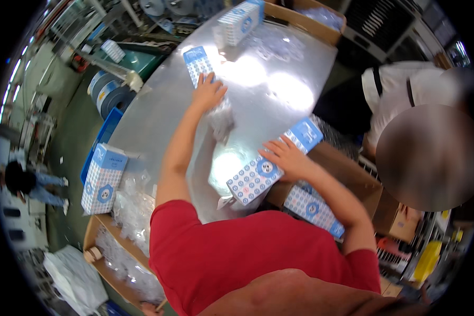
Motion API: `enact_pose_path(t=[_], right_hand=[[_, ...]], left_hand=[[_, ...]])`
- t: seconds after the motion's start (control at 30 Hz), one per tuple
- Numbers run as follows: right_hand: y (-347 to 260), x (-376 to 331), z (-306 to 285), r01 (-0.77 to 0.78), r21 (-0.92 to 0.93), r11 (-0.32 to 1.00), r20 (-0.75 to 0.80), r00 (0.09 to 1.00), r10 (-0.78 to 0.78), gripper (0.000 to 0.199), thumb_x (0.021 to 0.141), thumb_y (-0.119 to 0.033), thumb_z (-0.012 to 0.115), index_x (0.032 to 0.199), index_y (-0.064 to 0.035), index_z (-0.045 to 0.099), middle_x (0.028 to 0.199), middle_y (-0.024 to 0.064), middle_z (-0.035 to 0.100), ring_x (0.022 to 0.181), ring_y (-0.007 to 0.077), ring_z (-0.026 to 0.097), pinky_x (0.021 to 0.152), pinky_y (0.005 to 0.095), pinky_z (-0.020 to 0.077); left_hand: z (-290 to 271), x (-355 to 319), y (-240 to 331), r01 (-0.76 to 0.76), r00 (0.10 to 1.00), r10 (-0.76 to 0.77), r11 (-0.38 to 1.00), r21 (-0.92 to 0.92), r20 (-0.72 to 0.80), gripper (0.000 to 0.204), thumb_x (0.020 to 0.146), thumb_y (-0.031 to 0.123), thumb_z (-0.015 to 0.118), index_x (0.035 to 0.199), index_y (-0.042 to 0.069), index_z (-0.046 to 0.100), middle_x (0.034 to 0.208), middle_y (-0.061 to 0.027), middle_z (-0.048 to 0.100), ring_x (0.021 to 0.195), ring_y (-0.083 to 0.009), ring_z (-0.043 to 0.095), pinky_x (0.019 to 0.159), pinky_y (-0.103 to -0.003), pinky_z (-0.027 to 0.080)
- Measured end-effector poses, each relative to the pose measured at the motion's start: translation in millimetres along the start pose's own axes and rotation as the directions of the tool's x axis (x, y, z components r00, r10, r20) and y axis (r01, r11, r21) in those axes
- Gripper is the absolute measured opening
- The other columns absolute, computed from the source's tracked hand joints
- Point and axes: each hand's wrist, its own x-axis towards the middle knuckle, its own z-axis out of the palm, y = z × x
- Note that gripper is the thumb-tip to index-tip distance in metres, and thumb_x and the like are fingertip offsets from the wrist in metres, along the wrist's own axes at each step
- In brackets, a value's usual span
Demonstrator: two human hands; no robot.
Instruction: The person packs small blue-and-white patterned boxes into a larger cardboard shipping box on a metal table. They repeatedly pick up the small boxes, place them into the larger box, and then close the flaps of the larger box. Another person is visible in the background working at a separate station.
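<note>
My right hand (287, 159) lies across a long blue-and-white patterned carton (252, 179), fingers over its top face and palm at its near side. This carton is tilted over the metal table (187, 126), close to an open cardboard box. Farther off to the left, my left arm is stretched out. My left hand (209, 94) is closed over the near end of a second patterned carton (196, 59). Crumpled clear plastic (222, 120) hangs or lies just below that hand; its edges are blurred. Both thumbs are mostly hidden.
Another carton (239, 23) stands at the table's far edge, by clear plastic pieces (274, 45). One more carton (104, 179) stands at left above a cardboard box of clear plastic (124, 258). At right, an open cardboard box (347, 174) holds a carton (312, 208); a co-worker (405, 89) is beside it.
</note>
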Motion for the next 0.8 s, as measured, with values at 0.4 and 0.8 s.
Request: enact_pose_path(t=[0.4,0.8], right_hand=[[-24.3,-16.2,-11.8,0.079,-0.042,0.996,-0.011,0.997,-0.079,0.073,0.064,-0.013,0.071,0.132,-0.0085,0.045,0.114,0.0155,0.052,0.114,0.0297,0.047,0.098,0.0433,0.0301],[-33.2,-438.6,6.3,0.725,0.688,0.037,0.123,-0.167,0.978,0.061,0.088,-0.044,0.049,0.134,-0.0033,0.043,0.128,0.0162,0.054,0.111,0.0312,0.057,0.094,0.0465,0.0464]], left_hand=[[-48.2,-119.4,131.9,-0.396,0.896,0.43,0.886,0.241,-0.111,0.084,0.07,0.031,0.073,0.141,0.011,0.033,0.131,-0.0225,0.045,0.116,-0.0386,0.048,0.095,-0.043,0.041],[0.0,-130.1,264.1,-0.482,0.786,0.57,0.324,-0.814,-0.239,0.078,0.067,0.014,0.078,0.135,0.003,0.041,0.128,-0.0201,0.044,0.117,-0.0371,0.047,0.091,-0.044,0.044]])
